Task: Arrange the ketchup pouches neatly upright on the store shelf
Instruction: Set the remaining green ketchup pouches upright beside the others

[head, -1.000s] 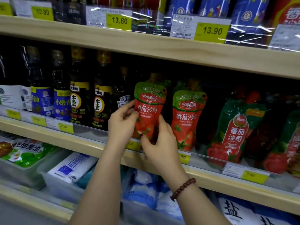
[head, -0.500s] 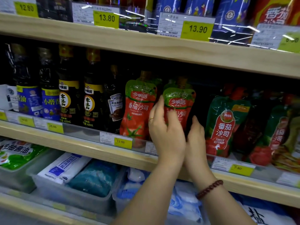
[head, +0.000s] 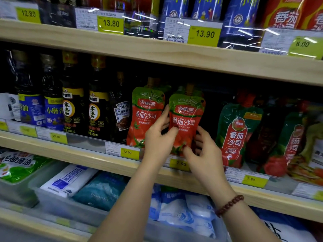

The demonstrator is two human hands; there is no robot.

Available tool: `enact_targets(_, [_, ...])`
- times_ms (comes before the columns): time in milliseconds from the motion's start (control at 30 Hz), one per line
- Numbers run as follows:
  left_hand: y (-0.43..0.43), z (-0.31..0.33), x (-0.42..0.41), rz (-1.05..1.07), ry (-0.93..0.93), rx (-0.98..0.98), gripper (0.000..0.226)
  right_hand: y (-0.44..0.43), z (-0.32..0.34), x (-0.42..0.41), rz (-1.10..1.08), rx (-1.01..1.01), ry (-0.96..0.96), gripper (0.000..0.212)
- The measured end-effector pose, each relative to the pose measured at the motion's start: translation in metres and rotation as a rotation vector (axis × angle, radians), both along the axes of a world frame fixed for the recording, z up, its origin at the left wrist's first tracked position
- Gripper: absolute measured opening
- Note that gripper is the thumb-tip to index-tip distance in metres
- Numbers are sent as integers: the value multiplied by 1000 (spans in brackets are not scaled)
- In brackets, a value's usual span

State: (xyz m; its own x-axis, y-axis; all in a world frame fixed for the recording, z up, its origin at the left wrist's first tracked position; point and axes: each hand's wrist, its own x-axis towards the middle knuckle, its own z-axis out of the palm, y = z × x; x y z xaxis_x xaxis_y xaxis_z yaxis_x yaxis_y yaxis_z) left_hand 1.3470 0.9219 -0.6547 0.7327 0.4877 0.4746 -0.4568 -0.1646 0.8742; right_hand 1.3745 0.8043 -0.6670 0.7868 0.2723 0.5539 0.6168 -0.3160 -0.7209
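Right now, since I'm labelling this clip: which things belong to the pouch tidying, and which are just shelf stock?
Job: left hand, right hand, held red pouch, neighbouring red pouch, green ketchup pouch.
Bystanders: sauce bottles, price tags, blue-white bags.

— Where are the arms?
— Both bare forearms rise from the bottom of the frame toward its centre, close together.
— And the hands?
— The left hand (head: 158,138) pinches a ketchup pouch (head: 187,117), thumb in front, fingers up its edge. The right hand (head: 205,155) grips its lower right side, fingers curled.
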Motion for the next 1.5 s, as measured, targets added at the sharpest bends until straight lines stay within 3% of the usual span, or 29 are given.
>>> enact_targets(267, [9,-9,1,47,32,168,75,-21,1,-5,12,-103,-57,68])
enact_targets(467, [7,-17,6,225,117,452,106,-88,-14,-14,-114,-247,-368,37])
enact_targets(600, [9,-20,13,274,117,498,110,-129,-31,-4,-289,-317,-409,26])
enact_targets(833, [6,-20,8,321,94,534,103,-138,-29,6,-306,-275,-433,14])
enact_targets(967, [-18,-4,-5,563,-257,664,67,-146,-24,16,-357,-278,-414,16])
enact_targets(1033, [-42,5,-4,523,-377,689,57,-152,-23,21,-362,-287,-360,20])
enact_targets(1167, [-94,11,8,202,-120,524,76,-161,-27,25,-347,-346,-317,19])
enact_targets(1267, [-111,3,23,288,4,537,90,-163,-30,26,-335,-339,-328,19])
enact_targets(1500, [-116,-12,35,342,53,537,92,-162,-42,27,-351,-325,-385,26])
